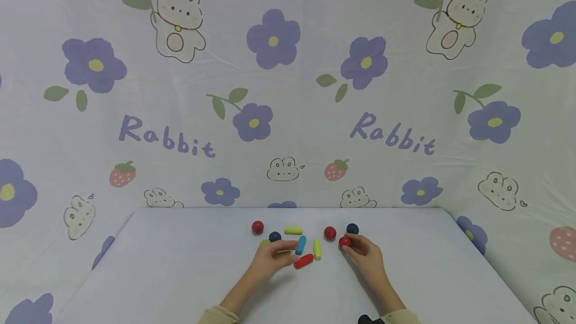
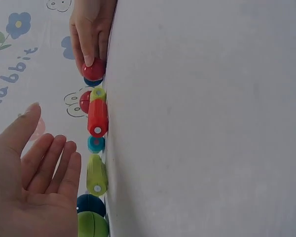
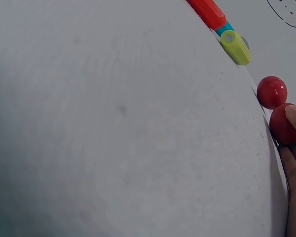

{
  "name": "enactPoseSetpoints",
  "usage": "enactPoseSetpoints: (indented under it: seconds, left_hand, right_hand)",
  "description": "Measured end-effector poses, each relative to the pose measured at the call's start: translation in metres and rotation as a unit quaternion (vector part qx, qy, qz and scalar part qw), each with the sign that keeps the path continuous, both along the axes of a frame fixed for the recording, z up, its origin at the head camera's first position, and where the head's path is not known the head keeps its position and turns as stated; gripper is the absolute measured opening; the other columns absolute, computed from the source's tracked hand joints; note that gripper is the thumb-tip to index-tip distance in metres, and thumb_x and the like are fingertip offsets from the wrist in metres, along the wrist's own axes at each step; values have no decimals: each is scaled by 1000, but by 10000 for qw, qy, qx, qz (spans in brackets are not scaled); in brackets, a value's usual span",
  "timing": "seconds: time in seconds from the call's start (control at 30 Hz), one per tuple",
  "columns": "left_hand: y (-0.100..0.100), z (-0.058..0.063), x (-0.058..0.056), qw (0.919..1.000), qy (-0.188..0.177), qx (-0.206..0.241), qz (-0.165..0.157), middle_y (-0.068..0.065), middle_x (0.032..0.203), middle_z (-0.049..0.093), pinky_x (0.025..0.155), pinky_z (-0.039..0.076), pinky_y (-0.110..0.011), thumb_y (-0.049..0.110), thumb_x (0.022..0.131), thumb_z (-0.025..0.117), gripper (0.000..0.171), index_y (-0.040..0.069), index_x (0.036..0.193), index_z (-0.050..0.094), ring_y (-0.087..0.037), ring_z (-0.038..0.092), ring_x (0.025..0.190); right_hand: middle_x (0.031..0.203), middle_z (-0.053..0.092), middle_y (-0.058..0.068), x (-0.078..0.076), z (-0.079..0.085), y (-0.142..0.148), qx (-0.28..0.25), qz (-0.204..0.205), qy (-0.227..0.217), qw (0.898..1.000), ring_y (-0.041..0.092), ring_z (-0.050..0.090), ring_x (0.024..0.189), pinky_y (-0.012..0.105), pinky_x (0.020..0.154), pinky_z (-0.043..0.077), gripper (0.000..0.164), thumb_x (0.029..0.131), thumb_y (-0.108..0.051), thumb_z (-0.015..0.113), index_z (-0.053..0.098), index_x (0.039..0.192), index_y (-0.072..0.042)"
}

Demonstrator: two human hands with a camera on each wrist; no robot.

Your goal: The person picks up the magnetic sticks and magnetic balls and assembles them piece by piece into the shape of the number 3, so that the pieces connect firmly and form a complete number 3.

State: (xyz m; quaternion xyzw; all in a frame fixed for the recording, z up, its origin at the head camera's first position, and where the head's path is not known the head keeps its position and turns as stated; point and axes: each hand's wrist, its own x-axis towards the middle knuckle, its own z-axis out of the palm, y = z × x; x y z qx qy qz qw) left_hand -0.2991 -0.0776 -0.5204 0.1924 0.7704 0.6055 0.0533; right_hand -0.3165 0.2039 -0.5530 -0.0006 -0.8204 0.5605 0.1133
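Note:
My right hand pinches a red ball between thumb and fingers, low over the table. A dark blue ball lies just behind it, and another red ball to its left. My left hand hovers with fingers extended and thumb apart; the left wrist view shows nothing in its palm. Nearest its fingertips are a blue stick and a red stick. A green ball is partly hidden behind this hand in the head view, beside a dark blue ball.
Yellow-green sticks lie around the middle, one upright in view and one lying sideways. A third red ball sits at the back left. Behind the white table hangs a rabbit-patterned cloth. Something black shows by the right sleeve.

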Motion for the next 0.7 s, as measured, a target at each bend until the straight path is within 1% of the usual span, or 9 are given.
enactPoseSetpoints:
  seconds: [0.1, 0.23, 0.3, 0.43, 0.57, 0.7]
  left_hand:
    - [3, 0, 2, 10000, -20, 12, -15, -17, 129, 65, 101, 51, -34, 16, 88, 72, 41, 2, 126, 63, -30, 60, 123]
    - [5, -1, 4, 10000, -17, -11, -57, -18, 129, 65, 100, 52, -34, 15, 88, 72, 42, 1, 127, 62, -32, 60, 123]
    - [6, -4, 2, 9999, 52, -11, -102, -19, 128, 65, 99, 53, -32, 13, 87, 72, 42, 0, 126, 63, -34, 61, 122]
    - [7, -12, -2, 9999, 89, -72, -123, -19, 127, 65, 96, 55, -29, 13, 85, 74, 42, 1, 124, 64, -34, 63, 119]
    - [9, -17, -4, 9994, 78, -351, 14, -14, 125, 67, 96, 55, -30, 18, 84, 76, 42, 5, 123, 66, -29, 65, 117]
    - [12, -19, -4, 9972, 73, -716, 184, -5, 123, 69, 98, 54, -33, 21, 83, 77, 40, 12, 122, 68, -22, 65, 117]
  right_hand:
    - [130, 63, 16, 0, -1, 0, -61, -14, 6, 10000, 31, 60, 123, 30, 100, 51, 42, 85, -5, 73, 62, 126, -4]
    - [131, 62, 16, 0, -1, 0, -132, -31, -12, 9999, 30, 61, 123, 28, 100, 51, 43, 85, -4, 73, 62, 126, -4]
    - [131, 62, 16, 0, -2, 0, -182, -35, -10, 9998, 30, 61, 123, 28, 100, 51, 42, 84, -4, 73, 62, 125, -4]
    - [130, 62, 18, 0, -2, 0, -242, -12, 58, 9997, 32, 60, 123, 30, 100, 50, 42, 84, -3, 73, 62, 125, -3]
    - [130, 62, 18, 1, -1, 0, -251, -20, 47, 9997, 32, 60, 123, 30, 100, 50, 41, 85, -2, 73, 62, 125, -3]
    - [130, 62, 17, 2, 0, -1, -296, -18, 48, 9995, 31, 60, 123, 29, 100, 50, 41, 85, -2, 72, 62, 125, -2]
